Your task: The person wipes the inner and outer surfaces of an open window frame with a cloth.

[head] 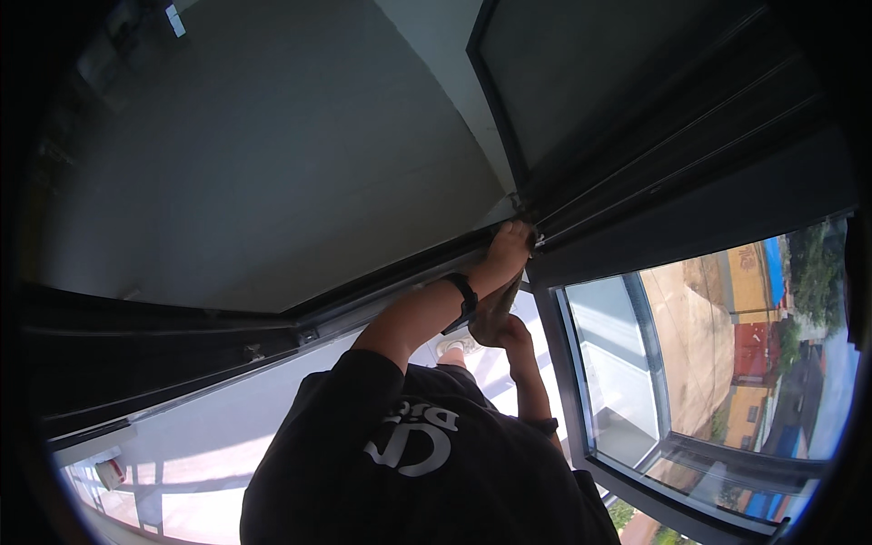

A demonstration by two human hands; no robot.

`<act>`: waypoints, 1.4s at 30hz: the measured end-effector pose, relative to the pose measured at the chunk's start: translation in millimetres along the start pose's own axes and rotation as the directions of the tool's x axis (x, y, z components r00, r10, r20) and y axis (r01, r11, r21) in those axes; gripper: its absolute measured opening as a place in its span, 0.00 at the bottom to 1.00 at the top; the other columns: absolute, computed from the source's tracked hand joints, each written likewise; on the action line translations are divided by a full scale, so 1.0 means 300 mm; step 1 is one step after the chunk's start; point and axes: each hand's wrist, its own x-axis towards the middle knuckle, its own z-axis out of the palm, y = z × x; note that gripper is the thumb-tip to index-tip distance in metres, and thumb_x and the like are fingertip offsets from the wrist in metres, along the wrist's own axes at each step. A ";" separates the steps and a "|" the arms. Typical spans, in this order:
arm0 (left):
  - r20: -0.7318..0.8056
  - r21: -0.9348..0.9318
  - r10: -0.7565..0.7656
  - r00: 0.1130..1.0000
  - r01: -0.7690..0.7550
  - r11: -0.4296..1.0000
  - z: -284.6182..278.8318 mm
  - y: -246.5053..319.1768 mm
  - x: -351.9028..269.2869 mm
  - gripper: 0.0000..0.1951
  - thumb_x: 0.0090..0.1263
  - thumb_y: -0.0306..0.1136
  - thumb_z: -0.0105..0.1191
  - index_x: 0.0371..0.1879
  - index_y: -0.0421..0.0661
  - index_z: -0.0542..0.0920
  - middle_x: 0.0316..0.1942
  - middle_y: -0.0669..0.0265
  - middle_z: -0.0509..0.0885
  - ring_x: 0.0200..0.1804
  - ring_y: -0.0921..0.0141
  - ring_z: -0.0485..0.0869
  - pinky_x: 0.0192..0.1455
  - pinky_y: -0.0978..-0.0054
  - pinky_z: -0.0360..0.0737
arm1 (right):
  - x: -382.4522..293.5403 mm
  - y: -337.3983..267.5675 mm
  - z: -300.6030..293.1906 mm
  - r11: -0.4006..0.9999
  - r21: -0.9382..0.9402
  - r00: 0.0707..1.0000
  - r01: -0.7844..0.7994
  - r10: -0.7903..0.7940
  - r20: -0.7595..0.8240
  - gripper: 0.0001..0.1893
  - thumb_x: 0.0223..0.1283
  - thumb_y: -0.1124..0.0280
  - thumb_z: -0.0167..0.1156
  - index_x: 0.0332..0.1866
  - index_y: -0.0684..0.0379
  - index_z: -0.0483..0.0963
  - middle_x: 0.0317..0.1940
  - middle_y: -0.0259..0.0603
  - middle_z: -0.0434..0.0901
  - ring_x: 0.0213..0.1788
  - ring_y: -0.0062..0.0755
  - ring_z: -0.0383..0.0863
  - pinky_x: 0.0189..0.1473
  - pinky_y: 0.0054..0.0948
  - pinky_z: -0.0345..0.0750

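Note:
My left hand (511, 246) is at the corner where dark metal door or window frames meet, its fingers closed on one end of a brownish cloth (492, 319) and pressed against the frame. The cloth hangs down from it. Lower down, my right hand (516, 338) grips the loose part of the same cloth. A black watch or band (465, 294) is on my left wrist. Below my left forearm runs the dark metal track (388, 286). Part of the cloth is hidden behind my left hand and wrist.
A glazed panel in a dark frame (565, 354) stands on the right, with buildings outside. A grey tiled floor (272, 163) lies beyond the track. Another dark framed panel (501, 129) rises at the top. A shoe (460, 345) shows on the sunlit floor.

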 end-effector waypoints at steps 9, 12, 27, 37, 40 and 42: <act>0.230 -0.046 0.165 0.959 -0.158 0.986 -0.114 -0.064 -0.030 0.08 0.54 0.36 0.51 0.27 0.50 0.84 0.38 0.69 0.76 0.48 0.69 0.70 0.49 0.68 0.63 | -0.057 0.031 -0.023 0.996 0.084 0.998 -0.018 0.023 -0.056 0.22 0.49 0.81 0.48 0.54 0.67 0.70 0.46 0.41 0.77 0.49 0.31 0.77 0.53 0.29 0.73; 0.270 -0.111 0.141 0.952 -0.115 0.987 -0.098 -0.037 0.009 0.09 0.53 0.35 0.51 0.29 0.49 0.83 0.39 0.69 0.77 0.47 0.68 0.70 0.50 0.67 0.63 | -0.066 0.020 -0.021 0.998 0.055 0.996 0.010 -0.005 -0.086 0.22 0.50 0.80 0.48 0.55 0.67 0.70 0.46 0.41 0.77 0.49 0.31 0.77 0.53 0.29 0.73; 0.019 -0.178 0.225 0.974 -0.218 0.960 -0.035 -0.057 0.003 0.09 0.50 0.35 0.52 0.27 0.47 0.83 0.38 0.67 0.77 0.46 0.67 0.71 0.48 0.70 0.65 | -0.038 0.022 -0.054 0.995 0.103 1.000 0.006 -0.006 -0.001 0.22 0.50 0.79 0.48 0.54 0.67 0.70 0.45 0.44 0.78 0.47 0.33 0.79 0.52 0.30 0.75; 0.326 -0.135 0.008 0.945 0.038 0.990 -0.179 -0.091 -0.034 0.09 0.51 0.36 0.54 0.28 0.49 0.84 0.40 0.69 0.77 0.48 0.68 0.70 0.51 0.68 0.63 | -0.053 0.022 -0.029 0.994 0.058 0.994 -0.091 0.086 0.069 0.23 0.46 0.78 0.48 0.52 0.69 0.70 0.43 0.44 0.78 0.46 0.34 0.79 0.52 0.30 0.75; 0.148 -0.233 0.051 0.988 -0.016 0.972 -0.172 -0.088 0.000 0.11 0.52 0.36 0.54 0.31 0.47 0.84 0.39 0.68 0.77 0.48 0.68 0.70 0.50 0.69 0.63 | -0.056 0.035 -0.038 0.994 0.061 0.995 -0.091 0.089 0.033 0.22 0.46 0.79 0.48 0.52 0.68 0.71 0.42 0.43 0.78 0.45 0.33 0.79 0.50 0.29 0.75; 0.105 -0.125 0.062 0.993 -0.049 0.991 -0.070 -0.052 -0.007 0.12 0.52 0.36 0.53 0.33 0.45 0.83 0.39 0.67 0.77 0.47 0.68 0.70 0.50 0.69 0.62 | -0.062 0.030 -0.035 0.995 0.055 0.997 -0.081 0.081 -0.003 0.22 0.46 0.79 0.47 0.51 0.67 0.71 0.41 0.42 0.78 0.44 0.31 0.78 0.48 0.27 0.75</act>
